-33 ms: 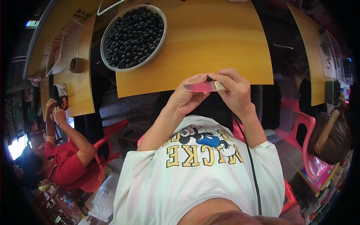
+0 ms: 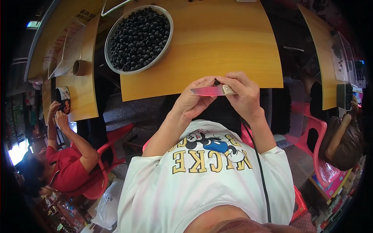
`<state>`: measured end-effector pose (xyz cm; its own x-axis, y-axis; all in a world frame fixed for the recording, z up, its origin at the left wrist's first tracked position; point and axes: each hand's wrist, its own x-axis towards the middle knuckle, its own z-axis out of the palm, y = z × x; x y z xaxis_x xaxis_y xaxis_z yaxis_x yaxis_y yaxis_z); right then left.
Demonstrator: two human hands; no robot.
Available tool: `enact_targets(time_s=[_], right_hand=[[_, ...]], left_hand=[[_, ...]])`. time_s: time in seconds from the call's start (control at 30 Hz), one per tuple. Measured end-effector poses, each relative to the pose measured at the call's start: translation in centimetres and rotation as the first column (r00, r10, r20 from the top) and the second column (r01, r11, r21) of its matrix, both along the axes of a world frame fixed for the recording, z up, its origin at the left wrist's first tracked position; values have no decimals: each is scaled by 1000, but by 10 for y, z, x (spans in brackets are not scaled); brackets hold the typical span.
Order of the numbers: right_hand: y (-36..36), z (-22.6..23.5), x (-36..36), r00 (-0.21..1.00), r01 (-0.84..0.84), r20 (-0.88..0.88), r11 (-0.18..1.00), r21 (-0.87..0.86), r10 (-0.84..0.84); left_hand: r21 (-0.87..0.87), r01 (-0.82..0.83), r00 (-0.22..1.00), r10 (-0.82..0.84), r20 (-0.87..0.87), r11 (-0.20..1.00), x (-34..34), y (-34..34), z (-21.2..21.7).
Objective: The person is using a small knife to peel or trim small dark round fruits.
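Note:
My right hand [image 2: 244, 96] grips a small knife [image 2: 210, 91] by its pale handle, and the blade points left across my left fingers. My left hand [image 2: 194, 100] pinches a small dark round fruit [image 2: 216, 82] just above the blade, close to the knife's handle. Both hands hover over my lap at the near edge of the wooden table [image 2: 217, 42]. A large round metal bowl [image 2: 110, 37] heaped with several of the same black fruits stands on the table's far left corner.
At the left, a person in a red shirt [image 2: 64, 171] sits on a red chair at a narrow side table with a tape roll [image 2: 79, 67] and a plastic sheet. Another person [image 2: 342, 136] sits at the right. A white bag [image 2: 107, 204] lies on the floor.

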<state>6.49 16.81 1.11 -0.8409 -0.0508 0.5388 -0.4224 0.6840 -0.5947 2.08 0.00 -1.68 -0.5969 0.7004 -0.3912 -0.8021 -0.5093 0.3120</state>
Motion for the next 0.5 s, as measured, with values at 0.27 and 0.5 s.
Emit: enact_targets(time_s=[0.27, 0.5], right_hand=[[0, 13, 8, 999, 10, -45, 999, 40, -8], [0, 19, 14, 999, 23, -33, 983, 182, -17]], left_hand=[[27, -102, 991, 104, -83, 994, -3, -6, 8], [74, -166, 981, 172, -88, 983, -3, -8, 16]])
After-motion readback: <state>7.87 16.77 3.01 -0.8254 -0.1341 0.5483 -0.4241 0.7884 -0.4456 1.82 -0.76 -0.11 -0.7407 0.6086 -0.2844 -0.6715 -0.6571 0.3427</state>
